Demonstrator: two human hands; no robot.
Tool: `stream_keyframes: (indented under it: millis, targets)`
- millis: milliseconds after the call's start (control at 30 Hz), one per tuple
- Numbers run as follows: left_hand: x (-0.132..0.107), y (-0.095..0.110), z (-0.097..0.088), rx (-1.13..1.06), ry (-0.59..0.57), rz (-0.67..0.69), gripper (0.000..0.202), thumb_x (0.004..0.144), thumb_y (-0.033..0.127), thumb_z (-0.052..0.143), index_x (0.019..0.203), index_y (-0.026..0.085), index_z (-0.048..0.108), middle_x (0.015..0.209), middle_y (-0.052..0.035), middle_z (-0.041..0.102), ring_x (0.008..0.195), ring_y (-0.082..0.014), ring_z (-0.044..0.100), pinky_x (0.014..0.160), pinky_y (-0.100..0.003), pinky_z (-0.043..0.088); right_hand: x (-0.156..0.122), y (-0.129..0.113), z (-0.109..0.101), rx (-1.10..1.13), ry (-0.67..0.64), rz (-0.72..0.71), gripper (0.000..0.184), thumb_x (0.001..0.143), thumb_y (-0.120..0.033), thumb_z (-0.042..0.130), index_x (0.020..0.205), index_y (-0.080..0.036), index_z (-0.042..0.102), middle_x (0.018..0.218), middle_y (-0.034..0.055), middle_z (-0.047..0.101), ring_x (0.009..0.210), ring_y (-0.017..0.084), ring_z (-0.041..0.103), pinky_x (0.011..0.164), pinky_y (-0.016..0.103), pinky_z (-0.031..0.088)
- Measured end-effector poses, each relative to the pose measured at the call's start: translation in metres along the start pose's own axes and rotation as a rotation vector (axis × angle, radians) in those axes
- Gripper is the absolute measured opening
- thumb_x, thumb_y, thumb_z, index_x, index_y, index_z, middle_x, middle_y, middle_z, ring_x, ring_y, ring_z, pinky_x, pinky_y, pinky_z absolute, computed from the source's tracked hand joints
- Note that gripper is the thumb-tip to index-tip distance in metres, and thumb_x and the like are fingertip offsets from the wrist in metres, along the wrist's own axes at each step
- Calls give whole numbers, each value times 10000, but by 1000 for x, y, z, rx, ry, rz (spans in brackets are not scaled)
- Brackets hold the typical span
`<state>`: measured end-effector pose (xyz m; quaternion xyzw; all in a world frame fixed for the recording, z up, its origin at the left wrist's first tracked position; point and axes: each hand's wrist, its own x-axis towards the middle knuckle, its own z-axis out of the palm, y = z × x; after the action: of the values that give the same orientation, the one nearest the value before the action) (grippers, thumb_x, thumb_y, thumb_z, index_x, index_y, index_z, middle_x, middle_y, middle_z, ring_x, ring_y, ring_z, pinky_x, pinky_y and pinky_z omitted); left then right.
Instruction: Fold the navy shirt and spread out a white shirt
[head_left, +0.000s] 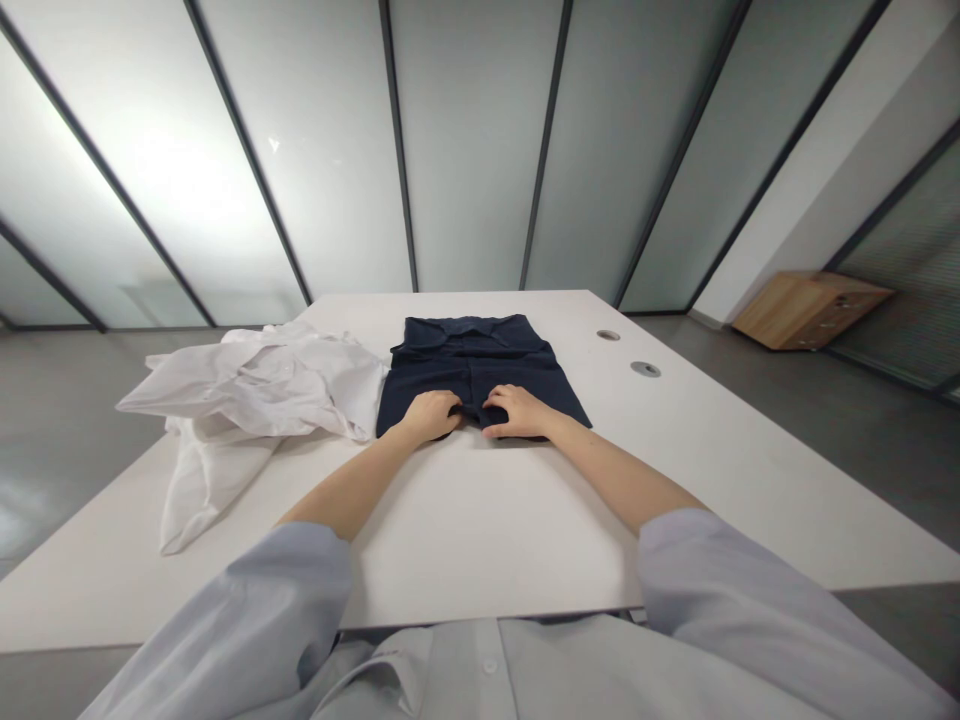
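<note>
A folded dark navy garment (pixel 480 365) lies flat on the white table (pixel 480 530), its collar end away from me. My left hand (pixel 431 413) and my right hand (pixel 514 410) rest side by side on its near edge. Both hands have their fingers curled and pinch the dark fabric at that edge. My forearms reach out over the table from light blue sleeves.
A crumpled white shirt (pixel 251 395) lies to the left of the navy garment, part of it hanging toward the table's left edge. Two round cable holes (pixel 645 369) sit at the right. A wooden cabinet (pixel 810 308) stands on the floor far right. Glass walls are behind.
</note>
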<state>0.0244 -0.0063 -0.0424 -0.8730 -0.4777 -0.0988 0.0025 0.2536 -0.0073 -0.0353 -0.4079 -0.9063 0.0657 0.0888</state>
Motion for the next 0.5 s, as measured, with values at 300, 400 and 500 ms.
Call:
stream_keyframes:
  millis: [300,400,500]
  targets:
    - [1,0,-3,16,15,-246,350,848,309,485,1158,230,627,1078,-70,699,995,-255,647,845,-346,502,4,-3,-3,-160,-42,76,420,812,-201,546,1218,-204,653,1266,88,623,1128,268,579,955,356,417]
    - [-2,-1,-3,15,-24,-138,458,762,259,578,1218,231,607,1218,-64,645,1110,-251,589,929,-340,476,2,6,-2,-214,-9,217,397,825,-144,512,1180,-226,669,1270,90,619,1147,277,565,940,371,422]
    - [-4,-8,-4,103,13,-166,458,763,156,541,1207,233,623,1300,-78,591,1231,-265,496,1011,-399,421,-1,18,-2,-250,45,366,408,830,-150,522,1205,-246,649,1319,91,584,1171,286,541,947,391,422]
